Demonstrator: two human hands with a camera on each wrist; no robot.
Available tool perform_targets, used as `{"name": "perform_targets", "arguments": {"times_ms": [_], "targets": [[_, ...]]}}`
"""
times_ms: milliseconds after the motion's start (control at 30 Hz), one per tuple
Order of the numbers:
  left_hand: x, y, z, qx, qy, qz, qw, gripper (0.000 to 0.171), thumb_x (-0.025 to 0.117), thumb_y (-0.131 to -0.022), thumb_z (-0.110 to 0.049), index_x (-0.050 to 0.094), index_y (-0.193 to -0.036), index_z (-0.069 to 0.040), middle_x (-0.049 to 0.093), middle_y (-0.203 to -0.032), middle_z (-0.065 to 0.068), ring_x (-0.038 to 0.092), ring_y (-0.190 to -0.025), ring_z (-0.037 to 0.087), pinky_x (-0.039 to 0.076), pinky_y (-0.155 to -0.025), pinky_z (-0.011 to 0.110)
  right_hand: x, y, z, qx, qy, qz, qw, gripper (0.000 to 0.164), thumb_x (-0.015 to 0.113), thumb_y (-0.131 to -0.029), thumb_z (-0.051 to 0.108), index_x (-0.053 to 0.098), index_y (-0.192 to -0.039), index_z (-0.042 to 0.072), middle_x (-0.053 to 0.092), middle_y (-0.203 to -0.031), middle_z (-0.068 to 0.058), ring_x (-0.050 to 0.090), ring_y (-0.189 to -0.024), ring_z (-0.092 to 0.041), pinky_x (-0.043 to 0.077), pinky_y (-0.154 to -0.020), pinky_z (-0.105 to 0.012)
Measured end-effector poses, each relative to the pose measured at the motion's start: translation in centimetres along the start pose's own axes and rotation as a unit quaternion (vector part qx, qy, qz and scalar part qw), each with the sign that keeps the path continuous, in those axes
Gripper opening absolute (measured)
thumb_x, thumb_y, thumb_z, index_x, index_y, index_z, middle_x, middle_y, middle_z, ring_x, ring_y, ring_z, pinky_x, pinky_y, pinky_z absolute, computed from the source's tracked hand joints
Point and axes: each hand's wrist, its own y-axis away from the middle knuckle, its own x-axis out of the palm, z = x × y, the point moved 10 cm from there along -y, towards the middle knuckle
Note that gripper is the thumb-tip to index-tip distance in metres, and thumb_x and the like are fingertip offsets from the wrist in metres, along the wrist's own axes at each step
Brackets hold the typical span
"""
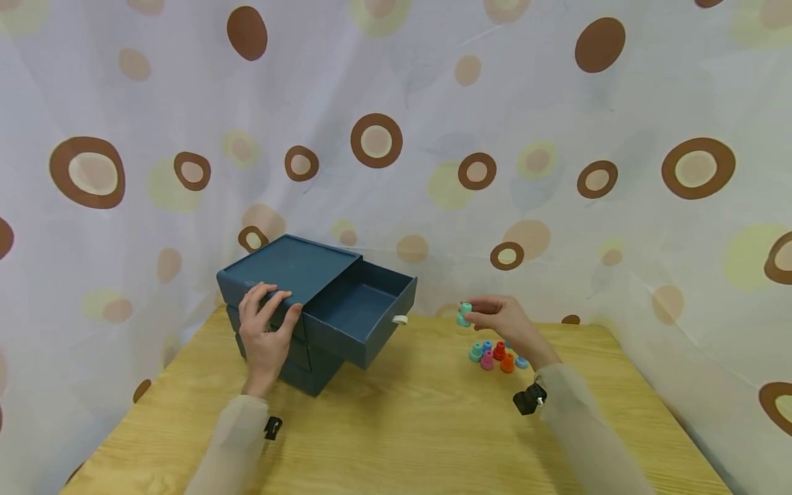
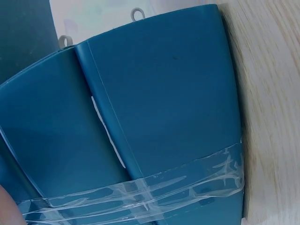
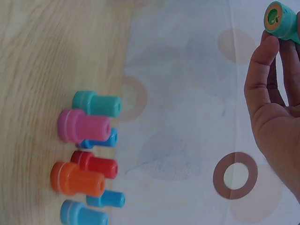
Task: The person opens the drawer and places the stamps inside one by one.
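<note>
My right hand (image 1: 509, 324) pinches a teal toy stamp (image 1: 464, 315) between thumb and fingers, above the table and to the right of the pulled-out drawer. In the right wrist view the stamp (image 3: 277, 19) shows a round face with a green print. My left hand (image 1: 266, 337) rests on the near top edge of a dark blue drawer cabinet (image 1: 291, 265), its fingers spread. The cabinet's top drawer (image 1: 355, 302) is pulled out to the right, with bare inside surfaces showing and a pale pull loop (image 1: 400, 320) on its front.
Several stamps stand grouped on the table under my right hand, among them a pink stamp (image 3: 84, 126), a red stamp (image 3: 96, 164) and an orange stamp (image 3: 77, 179). Clear tape (image 2: 187, 185) runs across the cabinet's side. A patterned curtain (image 1: 421, 89) hangs behind the wooden table (image 1: 421, 433).
</note>
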Motion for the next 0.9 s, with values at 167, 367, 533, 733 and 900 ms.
{"name": "perform_targets", "arguments": {"times_ms": [167, 367, 533, 733, 900], "targets": [[0.2, -0.1, 0.1, 0.001, 0.002, -0.001, 1.0000, 0.030, 0.074, -0.087, -0.035, 0.076, -0.103, -0.009, 0.063, -0.119, 0.020, 0.045, -0.131, 0.038, 0.027, -0.116, 0.055, 0.9, -0.7, 1.2, -0.011, -0.021, -0.004, 1.000, 0.046, 0.073, -0.089, 0.030, 0.065, -0.126, 0.005, 0.073, -0.112, 0.001, 0.068, -0.094, -0.015, 0.057, -0.086, -0.034], [-0.1, -0.1, 0.1, 0.005, 0.005, -0.004, 1.0000, 0.028, 0.075, -0.086, -0.032, 0.077, -0.103, -0.009, 0.063, -0.119, 0.020, 0.045, -0.131, 0.038, 0.027, -0.115, 0.055, 2.1, -1.5, 2.2, -0.016, -0.041, -0.003, 0.999, 0.046, 0.073, -0.088, 0.030, 0.065, -0.127, 0.007, 0.068, -0.123, -0.012, 0.067, -0.097, -0.017, 0.056, -0.089, -0.038], [-0.2, -0.1, -0.1, 0.007, 0.010, -0.006, 0.9999, 0.027, 0.077, -0.085, -0.029, 0.077, -0.103, -0.009, 0.063, -0.118, 0.020, 0.046, -0.131, 0.038, 0.027, -0.115, 0.056, 3.0, -2.4, 3.3, -0.029, -0.046, 0.001, 0.998, 0.043, 0.073, -0.088, 0.029, 0.066, -0.124, 0.006, 0.071, -0.115, -0.003, 0.066, -0.093, -0.017, 0.056, -0.085, -0.032], [-0.3, 0.0, -0.1, 0.007, 0.012, -0.010, 0.9999, 0.027, 0.079, -0.083, -0.027, 0.077, -0.102, -0.008, 0.064, -0.118, 0.020, 0.046, -0.130, 0.039, 0.027, -0.115, 0.055, 3.6, -3.3, 4.7, -0.047, -0.047, -0.004, 0.998, 0.041, 0.073, -0.089, 0.026, 0.067, -0.124, 0.007, 0.072, -0.108, 0.004, 0.067, -0.093, -0.016, 0.056, -0.088, -0.037], [-0.2, -0.1, 0.0, 0.008, 0.011, -0.014, 0.9998, 0.028, 0.079, -0.082, -0.027, 0.077, -0.101, -0.006, 0.063, -0.118, 0.021, 0.047, -0.129, 0.040, 0.027, -0.114, 0.056, 3.6, -3.8, 5.9, -0.045, -0.051, -0.021, 0.997, 0.043, 0.075, -0.088, 0.026, 0.066, -0.125, 0.006, 0.072, -0.110, 0.003, 0.066, -0.102, -0.014, 0.051, -0.100, -0.041]]}}
